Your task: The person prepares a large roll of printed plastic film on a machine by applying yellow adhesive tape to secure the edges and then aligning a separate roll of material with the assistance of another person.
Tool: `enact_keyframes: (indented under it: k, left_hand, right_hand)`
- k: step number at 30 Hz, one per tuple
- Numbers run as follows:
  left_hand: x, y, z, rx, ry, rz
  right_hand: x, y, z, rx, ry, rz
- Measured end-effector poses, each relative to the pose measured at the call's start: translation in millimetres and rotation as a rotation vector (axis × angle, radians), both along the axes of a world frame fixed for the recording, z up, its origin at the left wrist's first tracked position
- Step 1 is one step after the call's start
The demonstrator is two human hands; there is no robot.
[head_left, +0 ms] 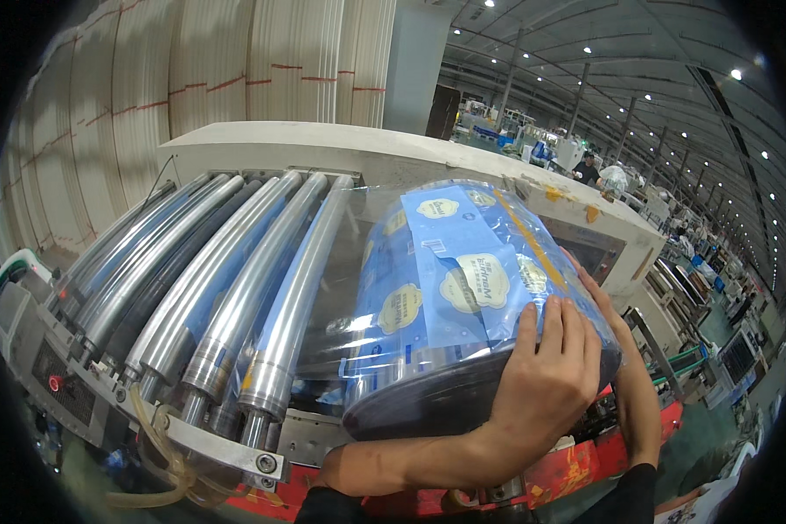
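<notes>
Plainly, left hand [546,367] on roll [458,279].

The left sleeve [330,508] and right sleeve [630,501] are black and stop well before the wrists [491,432]. Both lower arms [402,466] are bare, and so are the left hand [552,360] and right hand [597,295].

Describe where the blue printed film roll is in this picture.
In the head view, the blue printed film roll is right of centre, beside the rightmost metal roller, with the left hand on its near right part.
</notes>
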State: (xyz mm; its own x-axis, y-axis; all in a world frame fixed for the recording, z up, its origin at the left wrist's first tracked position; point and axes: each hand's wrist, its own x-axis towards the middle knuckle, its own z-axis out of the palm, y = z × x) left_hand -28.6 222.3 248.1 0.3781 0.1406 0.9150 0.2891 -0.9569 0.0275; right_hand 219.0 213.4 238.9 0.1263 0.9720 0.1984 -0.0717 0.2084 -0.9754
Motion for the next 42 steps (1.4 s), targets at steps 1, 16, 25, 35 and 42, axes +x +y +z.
enact_keyframes:
  k: [1, 16, 25, 35, 42]
  left_hand:
    - [-0.5, 0.8, 0.8, -0.002, -0.01, -0.008]
    - [-12.6, 5.7, 0.4, 0.033, -0.002, 0.081]
    - [-24.3, 6.2, 0.2, 0.053, -0.055, 0.113]
    - [-23.6, 8.1, -1.1, -0.029, -0.05, 0.065]
    - [-22.5, 7.6, -5.1, -0.067, -0.056, 0.028]
  right_hand:
    - [-2.2, -0.9, 3.4, -0.003, -0.048, -0.001]
    - [-17.7, 25.9, 97.5, -0.073, -1.33, -0.275]
    - [-104.1, 126.3, 118.1, -0.063, -1.741, 0.125]
    - [-85.2, 178.3, 111.8, -0.368, -2.126, -0.152]
    - [-104.5, 185.0, 87.6, -0.205, -1.848, 0.17]
